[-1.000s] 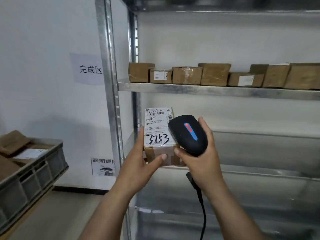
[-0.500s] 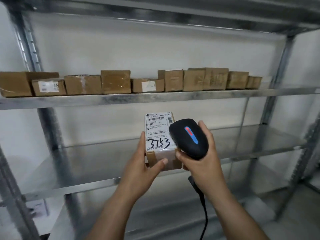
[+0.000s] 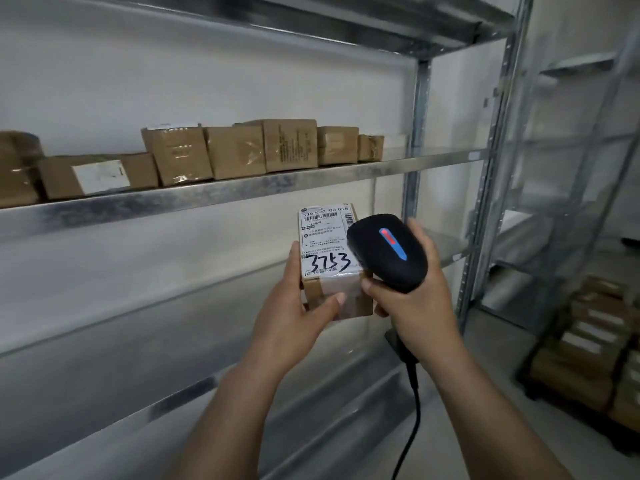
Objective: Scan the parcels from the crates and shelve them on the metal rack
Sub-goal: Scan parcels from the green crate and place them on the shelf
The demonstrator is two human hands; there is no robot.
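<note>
A small cardboard parcel [image 3: 325,251] with a white label marked "3753" is held up in front of the metal rack [image 3: 242,190]. My left hand [image 3: 294,317] grips it from the left and below, thumb across its lower front. My right hand [image 3: 412,303] grips a black barcode scanner [image 3: 388,251] with a red and blue light, right beside the parcel's right edge. Its cable hangs down. Several brown parcels [image 3: 235,150] stand in a row on the shelf above.
The shelf behind the hands [image 3: 138,296] holds nothing that I can see. A second metal rack [image 3: 568,168] stands at the right. Stacked parcels in a dark crate [image 3: 588,348] sit on the floor at the lower right.
The view has swung right along the rack; the left crate and wall sign left the frame and the right-hand crate came in. Both hands keep the same hold on parcel and scanner.
</note>
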